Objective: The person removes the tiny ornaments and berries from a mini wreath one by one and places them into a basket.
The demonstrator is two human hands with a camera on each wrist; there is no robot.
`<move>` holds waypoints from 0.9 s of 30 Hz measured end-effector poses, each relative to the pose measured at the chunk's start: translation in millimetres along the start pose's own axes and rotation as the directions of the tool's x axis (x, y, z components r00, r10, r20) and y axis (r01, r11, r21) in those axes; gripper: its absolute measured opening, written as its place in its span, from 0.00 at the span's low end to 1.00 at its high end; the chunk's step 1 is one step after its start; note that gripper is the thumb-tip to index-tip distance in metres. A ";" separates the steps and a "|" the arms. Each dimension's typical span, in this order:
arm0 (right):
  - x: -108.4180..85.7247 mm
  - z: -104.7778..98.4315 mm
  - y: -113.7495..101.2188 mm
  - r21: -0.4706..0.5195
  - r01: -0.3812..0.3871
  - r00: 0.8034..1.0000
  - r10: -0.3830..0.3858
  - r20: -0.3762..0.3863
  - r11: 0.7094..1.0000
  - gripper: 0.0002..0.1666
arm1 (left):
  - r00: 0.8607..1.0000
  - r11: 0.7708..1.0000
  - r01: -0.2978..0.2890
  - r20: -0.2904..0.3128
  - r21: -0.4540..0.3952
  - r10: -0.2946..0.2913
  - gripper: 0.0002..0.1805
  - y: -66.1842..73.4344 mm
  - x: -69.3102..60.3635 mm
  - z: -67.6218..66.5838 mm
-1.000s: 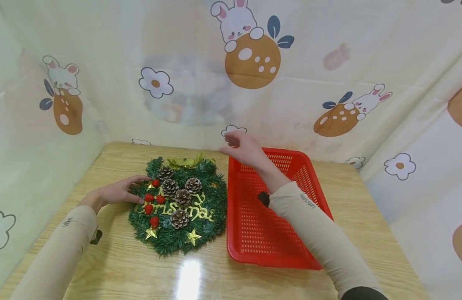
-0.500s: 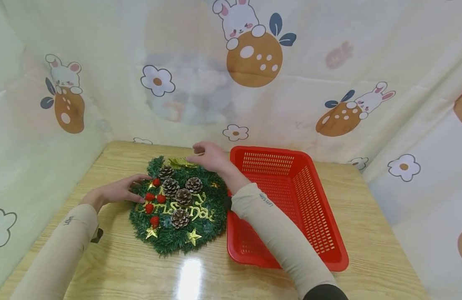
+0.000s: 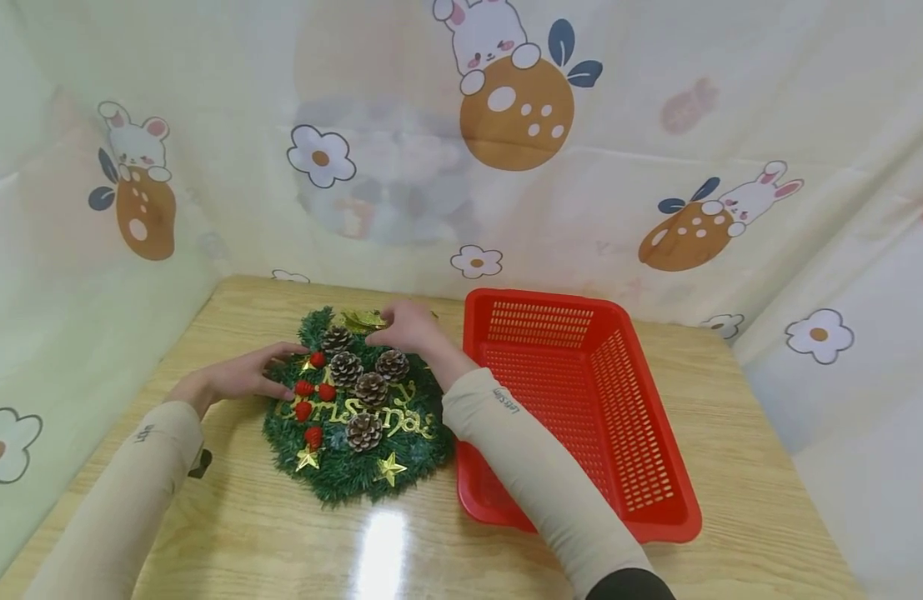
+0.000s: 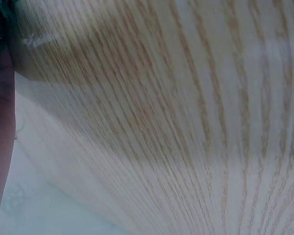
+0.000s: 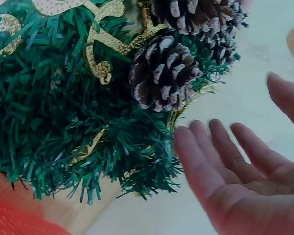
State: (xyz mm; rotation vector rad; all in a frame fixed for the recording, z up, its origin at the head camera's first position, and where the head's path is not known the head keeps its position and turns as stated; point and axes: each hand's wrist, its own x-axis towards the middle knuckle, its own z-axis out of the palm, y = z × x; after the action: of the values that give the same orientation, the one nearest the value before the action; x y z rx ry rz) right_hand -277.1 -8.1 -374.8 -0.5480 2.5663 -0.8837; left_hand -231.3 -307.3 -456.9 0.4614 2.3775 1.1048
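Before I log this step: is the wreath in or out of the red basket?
Out: the wreath lies on the table beside the red basket, the left hand at its edge.

Bristly green Christmas wreath (image 3: 348, 472), left of centre, its needles like thin, slightly shiny plastic strips. Rough, woody-looking pine cones (image 3: 364, 432) on it have chalky white scale tips. Gold lettering (image 5: 115, 45) looks metallic and finely dimpled; gold stars (image 3: 390, 469) are smooth and reflective, while gold ribbon (image 3: 362, 320) at the top glitters. Red plastic basket (image 3: 686, 518), right of centre, is smooth, perforated and softly glossy. Wood-grain tabletop (image 3: 273, 533) is polished, with white glare at lower centre. Creased, printed curtain (image 3: 619, 100) behind looks thin; beige cloth sleeves (image 3: 544, 467) look matt.
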 end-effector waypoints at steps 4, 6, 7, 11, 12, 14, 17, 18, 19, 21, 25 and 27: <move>-1.3 1.7 1.4 -0.040 -0.052 0.997 0.054 0.053 0.998 0.33 | 1.000 1.000 0.007 0.001 0.002 -0.007 0.45 2.2 -1.3 -0.7; -2.6 1.8 1.7 -0.048 -0.064 0.994 0.068 0.082 0.997 0.33 | 1.000 1.000 0.010 0.004 -0.001 -0.010 0.45 3.5 -2.1 -0.8; -3.0 1.9 1.7 -0.050 -0.071 0.993 0.075 0.093 0.996 0.32 | 1.000 1.000 0.011 0.005 -0.003 -0.011 0.45 3.8 -2.4 -0.9; -3.2 3.0 1.4 -0.060 -0.093 0.987 0.100 0.130 0.994 0.30 | 1.000 1.000 0.008 0.003 -0.008 -0.008 0.45 4.4 -2.3 -0.9; -2.7 3.7 1.4 -0.065 -0.099 0.986 0.107 0.130 0.993 0.30 | 1.000 1.000 0.006 0.002 -0.006 -0.006 0.45 4.3 -2.1 -0.9; -1.2 5.8 2.0 -0.084 -0.110 0.983 0.121 0.138 0.990 0.21 | 1.000 1.000 0.010 0.003 -0.005 -0.010 0.45 4.8 -2.4 -1.1; 1.0 8.5 3.9 -0.126 -0.117 0.979 0.136 0.150 0.985 0.11 | 1.000 1.000 0.023 0.011 -0.016 -0.022 0.45 6.3 -2.5 -1.3; 1.6 9.3 4.7 -0.140 -0.117 0.979 0.138 0.151 0.983 0.10 | 1.000 0.999 0.027 0.014 -0.021 -0.026 0.45 6.8 -2.5 -1.5; 2.0 10.1 5.4 -0.147 -0.119 0.978 0.141 0.151 0.982 0.10 | 0.999 0.999 0.031 0.017 -0.026 -0.030 0.45 7.2 -2.6 -1.5; 2.9 11.0 6.5 -0.162 -0.122 0.977 0.147 0.155 0.979 0.09 | 0.999 0.999 0.034 0.020 -0.035 -0.034 0.46 7.8 -2.8 -1.6; 4.6 10.7 5.6 -0.159 -0.130 0.972 0.157 0.173 0.979 0.21 | 0.999 0.999 0.032 0.017 -0.027 -0.032 0.45 7.0 -3.2 -2.5; 4.9 9.4 4.2 -0.168 -0.129 0.970 0.160 0.183 0.977 0.29 | 1.000 0.999 0.028 0.015 -0.024 -0.028 0.45 6.0 -3.0 -2.8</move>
State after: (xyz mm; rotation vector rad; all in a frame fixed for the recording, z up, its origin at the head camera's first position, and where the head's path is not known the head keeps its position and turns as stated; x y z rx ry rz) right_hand -278.0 -12.0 -385.5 -0.4586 2.4701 -0.5548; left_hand -229.7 -306.8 -449.8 0.4255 2.3486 1.1127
